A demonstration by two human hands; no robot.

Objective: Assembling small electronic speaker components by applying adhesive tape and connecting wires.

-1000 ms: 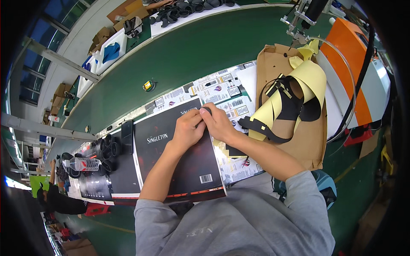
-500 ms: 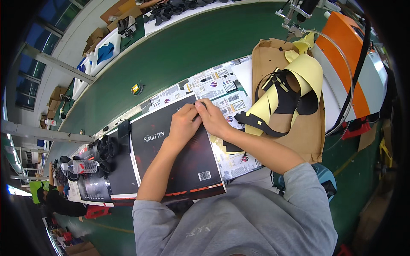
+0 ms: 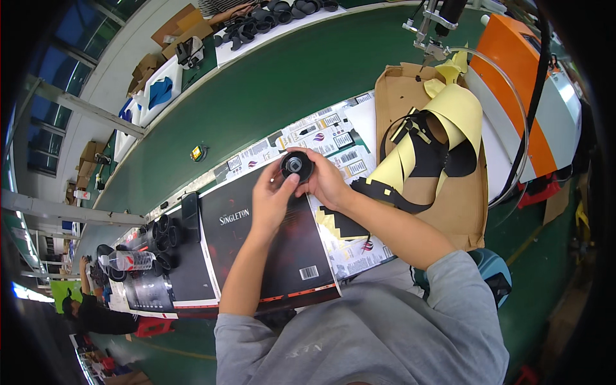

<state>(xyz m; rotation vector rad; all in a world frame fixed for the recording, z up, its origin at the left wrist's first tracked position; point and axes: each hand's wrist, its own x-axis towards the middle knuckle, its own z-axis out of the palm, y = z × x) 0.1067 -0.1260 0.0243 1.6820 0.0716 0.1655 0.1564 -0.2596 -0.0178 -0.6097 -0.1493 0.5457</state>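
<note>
A small round black part (image 3: 297,166), ring-shaped with a hollow centre, is held between my two hands above a printed black sheet (image 3: 256,247). My left hand (image 3: 271,200) grips its left and near side, with the thumb on the near rim. From the far and right side, the fingers of my right hand (image 3: 325,178) wrap round it. Its round face is turned up; the underside is hidden. Right of my hands, short black strips with yellow backing (image 3: 343,224) lie on a white printed sheet (image 3: 350,144).
A cardboard tray (image 3: 459,221) holds curled yellow sheet (image 3: 449,122) and black strips. Behind it stand an orange and grey machine (image 3: 513,83) and a metal fixture (image 3: 433,48). At left are a phone (image 3: 190,208), several black cups (image 3: 163,234) and a plastic bottle (image 3: 131,260). Another person (image 3: 96,311) sits far left.
My hands have parted slightly and turned, so the round black part, hidden between them before, now shows its face. The camera view has shifted a little.
</note>
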